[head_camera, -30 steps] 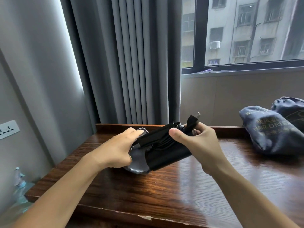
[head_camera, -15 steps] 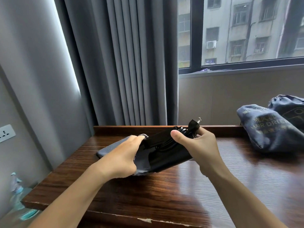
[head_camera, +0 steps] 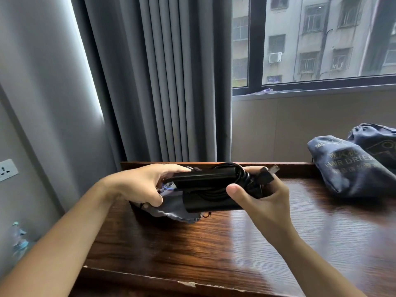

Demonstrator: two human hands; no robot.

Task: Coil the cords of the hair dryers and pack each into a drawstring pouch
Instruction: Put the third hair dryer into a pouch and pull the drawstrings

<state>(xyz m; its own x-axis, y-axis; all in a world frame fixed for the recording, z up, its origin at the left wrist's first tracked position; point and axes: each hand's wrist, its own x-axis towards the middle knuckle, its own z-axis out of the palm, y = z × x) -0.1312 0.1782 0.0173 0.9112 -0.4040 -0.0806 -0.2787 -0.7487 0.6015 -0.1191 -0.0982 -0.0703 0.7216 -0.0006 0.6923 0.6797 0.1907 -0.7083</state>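
A black folded hair dryer (head_camera: 205,189) with its cord coiled against it is held level above the wooden table (head_camera: 214,243). My right hand (head_camera: 263,200) grips its right end, fingers curled round the coil, and the plug (head_camera: 267,174) sticks out past them. My left hand (head_camera: 141,185) holds the open mouth of a grey drawstring pouch (head_camera: 173,209) at the dryer's left end. The pouch sags onto the table below the dryer, whose left tip sits at the pouch opening.
Two filled grey pouches (head_camera: 351,166) marked HAIR DRIER lie at the table's right back. Grey curtains (head_camera: 162,82) hang behind the table, beside a window (head_camera: 321,39). A wall socket (head_camera: 6,170) is at the left. The table's front edge (head_camera: 186,284) is chipped.
The dryer has tipped from slanting to nearly level. The pouch has been pulled up round its left end, and my left hand has shifted its hold on the pouch mouth.
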